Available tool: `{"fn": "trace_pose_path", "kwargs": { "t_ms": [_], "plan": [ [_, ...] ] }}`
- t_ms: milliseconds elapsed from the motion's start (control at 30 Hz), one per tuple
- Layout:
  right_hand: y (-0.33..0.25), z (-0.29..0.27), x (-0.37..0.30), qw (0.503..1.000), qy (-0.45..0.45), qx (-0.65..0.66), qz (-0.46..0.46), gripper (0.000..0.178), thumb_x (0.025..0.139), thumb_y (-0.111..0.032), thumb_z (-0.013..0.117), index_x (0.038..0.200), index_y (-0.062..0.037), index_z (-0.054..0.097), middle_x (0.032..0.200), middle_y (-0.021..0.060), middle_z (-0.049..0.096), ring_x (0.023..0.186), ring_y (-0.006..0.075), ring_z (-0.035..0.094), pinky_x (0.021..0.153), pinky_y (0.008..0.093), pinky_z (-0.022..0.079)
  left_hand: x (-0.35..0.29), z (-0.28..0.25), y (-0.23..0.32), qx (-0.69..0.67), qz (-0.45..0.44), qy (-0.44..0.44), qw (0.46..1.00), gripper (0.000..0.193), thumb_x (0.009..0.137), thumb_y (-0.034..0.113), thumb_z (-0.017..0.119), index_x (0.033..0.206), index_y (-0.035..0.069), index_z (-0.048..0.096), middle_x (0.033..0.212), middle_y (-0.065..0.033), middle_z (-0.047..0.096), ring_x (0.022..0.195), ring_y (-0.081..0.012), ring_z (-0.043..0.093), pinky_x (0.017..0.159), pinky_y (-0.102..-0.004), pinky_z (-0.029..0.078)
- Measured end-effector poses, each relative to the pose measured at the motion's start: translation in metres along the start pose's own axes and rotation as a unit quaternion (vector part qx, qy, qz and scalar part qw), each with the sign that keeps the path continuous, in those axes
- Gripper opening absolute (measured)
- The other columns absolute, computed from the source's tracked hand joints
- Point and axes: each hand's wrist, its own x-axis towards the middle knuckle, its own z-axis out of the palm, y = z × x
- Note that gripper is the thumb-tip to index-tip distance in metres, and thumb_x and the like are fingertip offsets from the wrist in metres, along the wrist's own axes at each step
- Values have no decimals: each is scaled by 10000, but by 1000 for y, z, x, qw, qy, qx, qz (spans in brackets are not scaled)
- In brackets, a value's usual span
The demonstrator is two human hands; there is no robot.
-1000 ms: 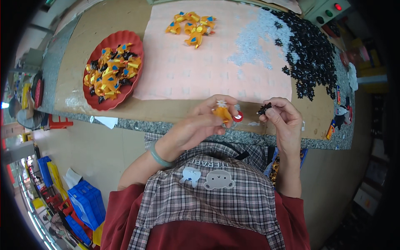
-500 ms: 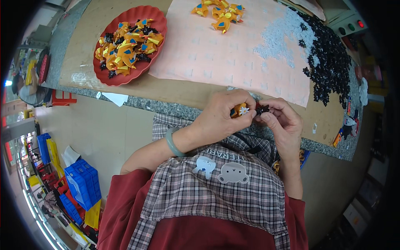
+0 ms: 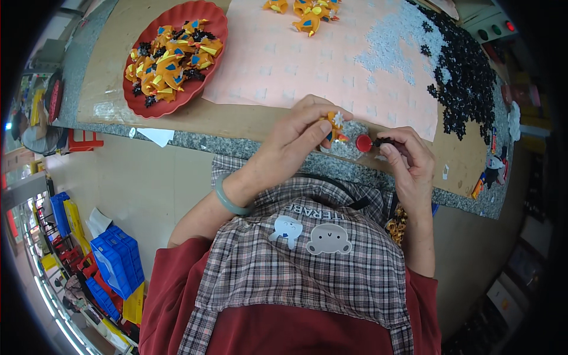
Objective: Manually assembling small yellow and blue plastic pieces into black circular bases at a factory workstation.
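Observation:
My left hand (image 3: 290, 136) is closed on a small orange toy figure (image 3: 332, 131) with a white star-shaped piece on it. My right hand (image 3: 411, 163) pinches a small black piece (image 3: 383, 141), partly hidden by the fingers, that looks like the black star-shaped pieces (image 3: 467, 83) heaped at the right. Between my hands, by the near table edge, sits a little round red cap or cup (image 3: 364, 143). White pieces (image 3: 396, 44) lie spread beside the black heap. A red scalloped plate (image 3: 220, 56) at the left holds several orange figures mixed with black pieces.
More orange figures (image 3: 307, 22) lie on the pink sheet (image 3: 284, 71) at the far side. A grey box with a red light (image 3: 509, 26) stands at the far right. Blue crates (image 3: 118, 260) are on the floor to the left. The granite table edge (image 3: 201, 143) runs before me.
My hands have moved apart, the left one up and leftward with the orange figure, the right one slightly outward. The red cap between them now shows fully. The whole view has shifted slightly.

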Motion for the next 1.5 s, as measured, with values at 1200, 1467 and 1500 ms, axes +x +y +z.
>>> {"fn": "trace_pose_path", "kwargs": {
  "t_ms": [1200, 1467, 1500],
  "plan": [
    [3, -10, 0, 994, -21, 90, 61, 108, 926, -6, 599, 1028, 19, 619, 885, 68, 658, 749, 112, 611, 680, 234, 485, 2, -4, 8, -287, -89, 4, 954, 383, 1006, 139, 494, 1372, 26, 501, 1186, -120, 606, 821, -81, 496, 686, -223, 406],
    [-17, -3, -2, 974, -33, 208, 87, 137, 978, -58, 553, 1087, 24, 542, 931, 130, 687, 769, 129, 648, 722, 249, 532, 3, 2, -2, -290, -73, -25, 954, 307, 986, 94, 534, 1285, 51, 481, 1189, -110, 583, 814, -93, 499, 684, -217, 402],
    [-18, 0, -2, 974, -33, 208, 85, 137, 978, -58, 553, 1087, 24, 542, 931, 130, 687, 769, 129, 648, 722, 249, 532, 2, 1, -3, -271, -62, -37, 960, 292, 988, 103, 529, 1271, 56, 476, 1164, -100, 577, 814, -95, 494, 687, -219, 401]
  ]
}}
